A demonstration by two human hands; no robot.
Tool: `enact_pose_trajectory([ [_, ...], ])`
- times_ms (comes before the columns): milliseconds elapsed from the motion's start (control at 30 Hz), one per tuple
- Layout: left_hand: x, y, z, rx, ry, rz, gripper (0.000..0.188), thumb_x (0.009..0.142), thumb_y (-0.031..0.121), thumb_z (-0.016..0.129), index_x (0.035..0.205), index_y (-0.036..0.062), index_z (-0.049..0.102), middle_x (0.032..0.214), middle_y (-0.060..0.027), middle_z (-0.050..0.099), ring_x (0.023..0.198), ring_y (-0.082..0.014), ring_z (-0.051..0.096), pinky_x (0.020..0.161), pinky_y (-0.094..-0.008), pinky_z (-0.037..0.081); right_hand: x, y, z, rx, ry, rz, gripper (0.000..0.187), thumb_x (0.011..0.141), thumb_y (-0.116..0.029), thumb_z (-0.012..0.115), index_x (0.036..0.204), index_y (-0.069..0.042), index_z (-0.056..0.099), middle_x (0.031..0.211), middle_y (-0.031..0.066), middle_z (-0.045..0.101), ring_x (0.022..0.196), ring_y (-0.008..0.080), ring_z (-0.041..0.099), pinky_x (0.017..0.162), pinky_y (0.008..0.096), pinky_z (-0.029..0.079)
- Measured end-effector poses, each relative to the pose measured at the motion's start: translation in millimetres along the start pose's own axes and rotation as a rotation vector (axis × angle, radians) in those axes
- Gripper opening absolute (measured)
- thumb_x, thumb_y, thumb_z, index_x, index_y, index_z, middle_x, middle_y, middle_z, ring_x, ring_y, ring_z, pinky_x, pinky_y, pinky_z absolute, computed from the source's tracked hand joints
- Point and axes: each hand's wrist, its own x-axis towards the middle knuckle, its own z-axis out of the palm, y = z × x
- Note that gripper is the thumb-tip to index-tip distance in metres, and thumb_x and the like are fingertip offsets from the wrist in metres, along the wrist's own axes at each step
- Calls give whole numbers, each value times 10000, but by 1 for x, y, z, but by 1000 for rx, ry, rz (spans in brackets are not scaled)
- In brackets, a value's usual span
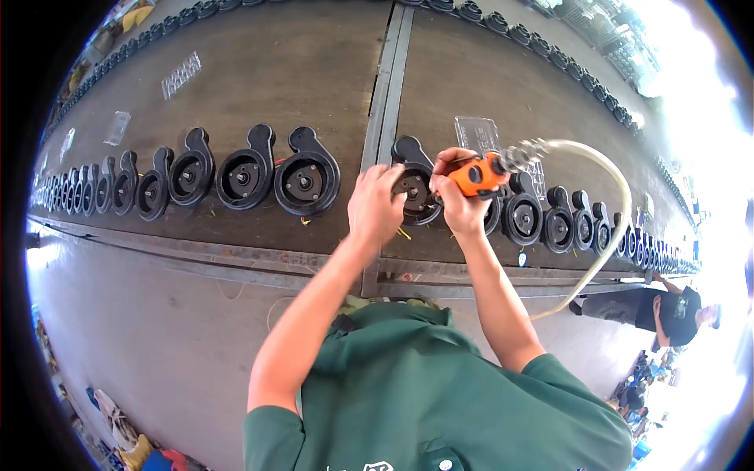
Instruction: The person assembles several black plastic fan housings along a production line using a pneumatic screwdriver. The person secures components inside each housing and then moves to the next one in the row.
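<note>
A black round blower housing (414,185) with a spout on top lies on the bench in front of me, partly covered by both hands. At its left rim is my left hand (375,206), slightly blurred, with the fingers stretched and apart and no held thing showing. Over the right side of the same housing, my right hand (463,200) is closed around an orange pneumatic screwdriver (477,177). A pale air hose (620,184) with a coiled metal spring at its fitting runs from the tool. The screwdriver's tip is hidden by my fingers.
More housings, such as one on the left (306,182) and one on the right (521,217), line the bench's near edge. A metal seam (385,102) crosses the bench (314,71). Clear plastic trays (477,133) lie farther back. Another person (674,315) stands at far right.
</note>
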Motion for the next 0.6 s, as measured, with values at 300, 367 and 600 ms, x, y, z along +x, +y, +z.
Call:
enact_pose_trajectory([
  [300, -29, -1, 54, -324, 100, -498, 535, 889, 136, 591, 1358, -86, 462, 1108, -304, 685, 985, -434, 692, 897, -475, 535, 40, 13, 9, 119, 62, -49, 253, 813, 71, 563, 1059, 21, 590, 875, 74, 631, 671, 125, 614, 605, 254, 502],
  [367, -27, 3, 55, -354, 76, -543, 514, 892, 127, 564, 1348, -85, 459, 1096, -318, 681, 964, -441, 695, 881, -480, 537, 43, 17, 5, 130, 90, -53, 234, 805, 65, 561, 1033, 22, 593, 842, 75, 627, 654, 129, 609, 595, 256, 496],
  [600, -29, -1, 57, -418, 100, -506, 484, 903, 130, 540, 1322, -93, 445, 1005, -323, 690, 836, -437, 708, 822, -478, 549, 39, 16, 9, 142, 35, -24, 259, 809, 80, 562, 1057, 15, 596, 854, 79, 632, 666, 130, 611, 596, 259, 507],
])
